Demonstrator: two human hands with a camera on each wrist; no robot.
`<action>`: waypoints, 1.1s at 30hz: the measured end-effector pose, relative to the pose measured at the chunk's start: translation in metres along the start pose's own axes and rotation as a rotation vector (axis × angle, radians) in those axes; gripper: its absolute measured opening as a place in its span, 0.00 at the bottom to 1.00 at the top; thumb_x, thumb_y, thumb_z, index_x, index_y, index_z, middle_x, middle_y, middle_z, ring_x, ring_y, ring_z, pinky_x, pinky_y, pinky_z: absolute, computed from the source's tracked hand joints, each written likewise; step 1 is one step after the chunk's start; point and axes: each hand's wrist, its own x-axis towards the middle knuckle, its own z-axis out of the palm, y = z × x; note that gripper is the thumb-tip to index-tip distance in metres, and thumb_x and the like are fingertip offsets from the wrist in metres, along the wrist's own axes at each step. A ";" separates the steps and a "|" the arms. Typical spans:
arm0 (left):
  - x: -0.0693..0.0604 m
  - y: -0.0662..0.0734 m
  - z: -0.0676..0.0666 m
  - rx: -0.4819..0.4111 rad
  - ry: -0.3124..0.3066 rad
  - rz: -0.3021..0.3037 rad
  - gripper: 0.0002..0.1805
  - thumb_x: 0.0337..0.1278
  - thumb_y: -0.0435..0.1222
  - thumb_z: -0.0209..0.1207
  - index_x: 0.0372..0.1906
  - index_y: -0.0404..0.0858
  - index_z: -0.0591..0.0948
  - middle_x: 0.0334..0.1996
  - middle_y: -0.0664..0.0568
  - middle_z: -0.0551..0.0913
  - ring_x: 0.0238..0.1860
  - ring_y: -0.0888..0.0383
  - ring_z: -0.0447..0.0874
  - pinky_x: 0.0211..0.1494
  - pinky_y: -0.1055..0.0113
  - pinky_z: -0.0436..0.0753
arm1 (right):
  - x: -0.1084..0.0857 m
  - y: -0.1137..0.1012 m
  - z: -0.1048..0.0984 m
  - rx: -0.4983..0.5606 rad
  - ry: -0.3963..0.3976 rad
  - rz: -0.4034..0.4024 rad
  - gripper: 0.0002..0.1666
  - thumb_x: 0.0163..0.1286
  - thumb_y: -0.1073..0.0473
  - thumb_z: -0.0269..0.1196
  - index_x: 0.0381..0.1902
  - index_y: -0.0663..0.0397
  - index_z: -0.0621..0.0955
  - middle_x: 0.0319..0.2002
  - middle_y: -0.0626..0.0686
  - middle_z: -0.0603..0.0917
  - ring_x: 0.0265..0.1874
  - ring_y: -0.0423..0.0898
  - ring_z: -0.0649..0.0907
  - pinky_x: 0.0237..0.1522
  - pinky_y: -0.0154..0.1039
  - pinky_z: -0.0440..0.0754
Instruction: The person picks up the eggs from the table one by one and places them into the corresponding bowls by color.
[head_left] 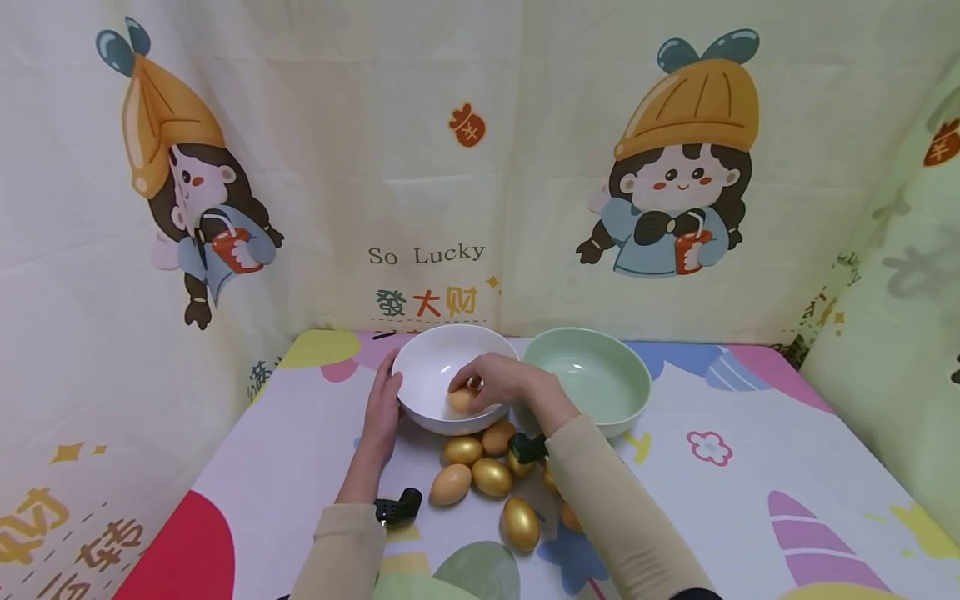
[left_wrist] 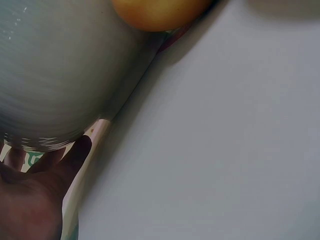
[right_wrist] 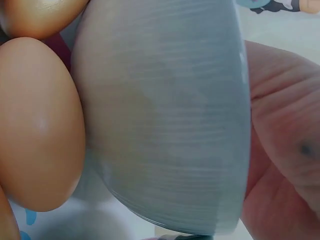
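A white bowl (head_left: 427, 367) stands near the back of the table, with a light-green bowl (head_left: 600, 383) just to its right. My left hand (head_left: 383, 408) rests against the white bowl's left outer side; in the left wrist view its fingers (left_wrist: 75, 152) touch the wall. Inside the white bowl, my right hand (head_left: 498, 382) pinches a brown egg (head_left: 462, 401) from above. The right wrist view has the bowl's wall (right_wrist: 170, 115) hiding that egg and the fingertips. Close in front of the bowl lie brown eggs (head_left: 451, 485) and shiny golden eggs (head_left: 492, 477).
Another golden egg (head_left: 521, 524) lies nearer the front. My right forearm (head_left: 615, 500) partly covers a brown egg (head_left: 570, 518). A patterned cloth (head_left: 540, 208) hangs behind the table, and the printed tabletop (head_left: 720, 508) stretches out to the right.
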 end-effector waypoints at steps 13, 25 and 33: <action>0.000 0.000 0.000 -0.006 0.004 -0.006 0.29 0.79 0.50 0.42 0.80 0.55 0.58 0.77 0.60 0.58 0.72 0.53 0.62 0.72 0.49 0.66 | 0.009 0.003 0.003 -0.044 -0.059 0.090 0.19 0.62 0.64 0.73 0.51 0.43 0.87 0.39 0.42 0.83 0.43 0.44 0.77 0.53 0.37 0.76; -0.001 0.001 0.002 0.010 0.012 0.004 0.29 0.80 0.49 0.41 0.80 0.54 0.58 0.76 0.59 0.59 0.70 0.52 0.65 0.70 0.48 0.68 | 0.013 0.006 0.005 -0.030 -0.072 0.109 0.19 0.62 0.64 0.72 0.51 0.43 0.88 0.40 0.42 0.82 0.44 0.44 0.77 0.53 0.37 0.76; 0.000 0.000 0.001 0.001 0.009 -0.007 0.29 0.79 0.51 0.41 0.80 0.56 0.58 0.78 0.59 0.57 0.73 0.51 0.62 0.71 0.48 0.67 | 0.010 0.005 0.002 0.015 -0.065 0.113 0.23 0.63 0.63 0.72 0.55 0.42 0.86 0.44 0.42 0.82 0.48 0.44 0.77 0.57 0.38 0.75</action>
